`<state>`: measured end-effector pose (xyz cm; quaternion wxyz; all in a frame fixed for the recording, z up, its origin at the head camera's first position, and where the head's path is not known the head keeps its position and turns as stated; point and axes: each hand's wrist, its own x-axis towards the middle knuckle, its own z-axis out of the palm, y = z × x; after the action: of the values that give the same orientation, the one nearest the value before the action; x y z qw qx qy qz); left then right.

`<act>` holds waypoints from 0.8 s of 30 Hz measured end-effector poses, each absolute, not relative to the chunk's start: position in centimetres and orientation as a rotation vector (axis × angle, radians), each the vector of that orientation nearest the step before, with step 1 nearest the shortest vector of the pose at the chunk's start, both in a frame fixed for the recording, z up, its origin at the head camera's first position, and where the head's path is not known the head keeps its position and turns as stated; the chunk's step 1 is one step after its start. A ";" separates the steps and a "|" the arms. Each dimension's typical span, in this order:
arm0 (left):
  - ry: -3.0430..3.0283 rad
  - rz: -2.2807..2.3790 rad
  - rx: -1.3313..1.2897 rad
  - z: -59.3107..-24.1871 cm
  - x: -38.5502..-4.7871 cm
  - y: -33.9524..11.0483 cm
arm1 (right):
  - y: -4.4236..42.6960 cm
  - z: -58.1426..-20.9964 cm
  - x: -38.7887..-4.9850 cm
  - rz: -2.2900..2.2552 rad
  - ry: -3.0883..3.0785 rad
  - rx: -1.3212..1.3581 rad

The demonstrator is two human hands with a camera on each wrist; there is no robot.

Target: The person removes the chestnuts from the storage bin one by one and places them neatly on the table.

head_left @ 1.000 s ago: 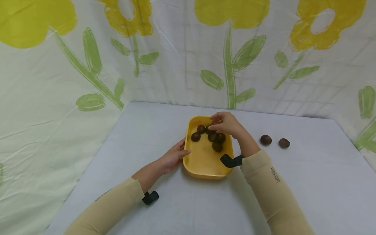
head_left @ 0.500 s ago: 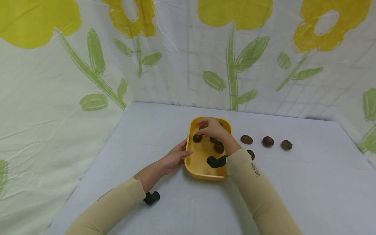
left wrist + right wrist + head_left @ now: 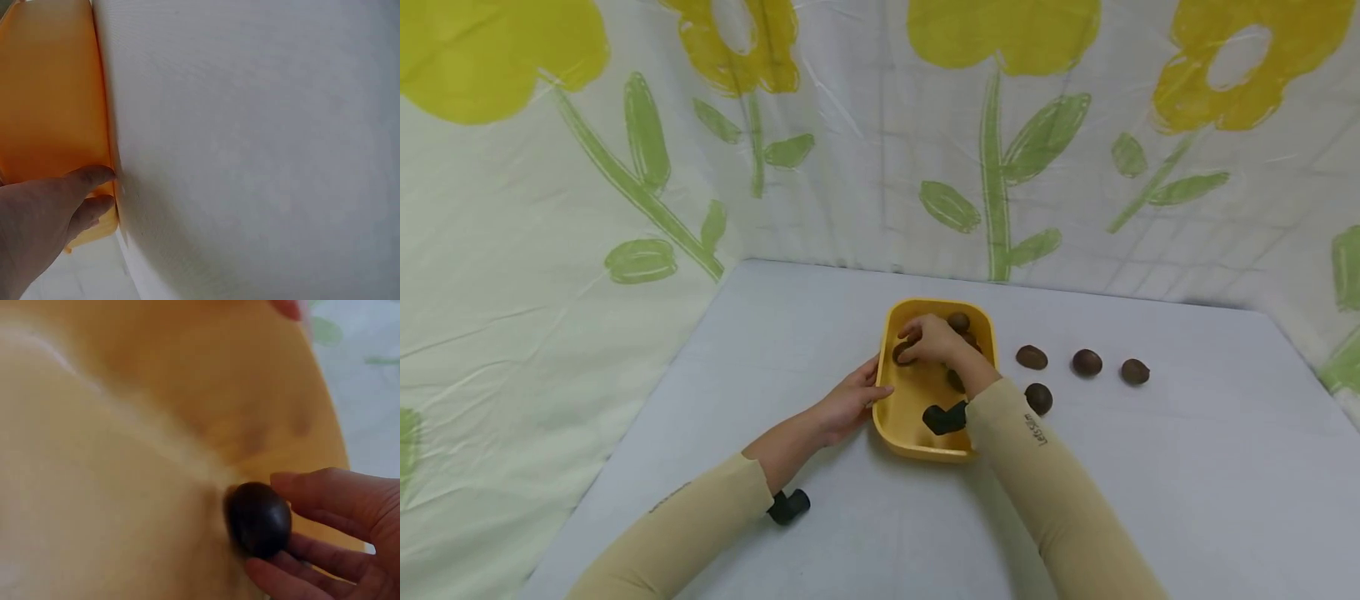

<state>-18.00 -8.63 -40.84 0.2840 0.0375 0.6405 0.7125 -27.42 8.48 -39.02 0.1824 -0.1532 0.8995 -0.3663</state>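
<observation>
A yellow plastic tray (image 3: 917, 417) stands on the table, with several brown chestnuts inside. My left hand (image 3: 846, 404) grips its left side, thumb over the rim. In the left wrist view, the fingers (image 3: 94, 178) lie against the outer wall. My right hand (image 3: 931, 340) reaches into the tray from the right and pinches a chestnut (image 3: 259, 520) between thumb and fingers near the left wall. Another chestnut (image 3: 958, 322) lies in the far right part of the tray; others are partly hidden by the right hand and forearm.
Right of the tray, several chestnuts lie on the white table (image 3: 1150, 483), including a flattish one (image 3: 1032, 357) and a round one (image 3: 1038, 398) by the right sleeve. A flower-patterned cloth (image 3: 850, 208) hangs behind the table.
My right hand has moved left and down within the tray to the chestnut it now pinches. Two table chestnuts have come into view beside the sleeve. The left hand keeps its place.
</observation>
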 end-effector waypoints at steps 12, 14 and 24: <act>1.746 1.896 0.062 -40.8 -17.9 -8.5 | 7.5 -39.2 -26.9 -0.891 2.613 -0.511; 1.749 1.895 0.068 -40.8 -17.9 -8.5 | 7.5 -39.2 -26.8 -0.868 2.623 -0.521; 1.736 1.896 0.059 -40.9 -18.1 -8.5 | 8.0 -38.6 -26.9 -0.988 2.602 -0.490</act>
<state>-18.08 -8.52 -40.87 0.2813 0.0219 0.6479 0.7075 -26.93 8.02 -38.60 0.1569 -0.1712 0.9093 -0.3452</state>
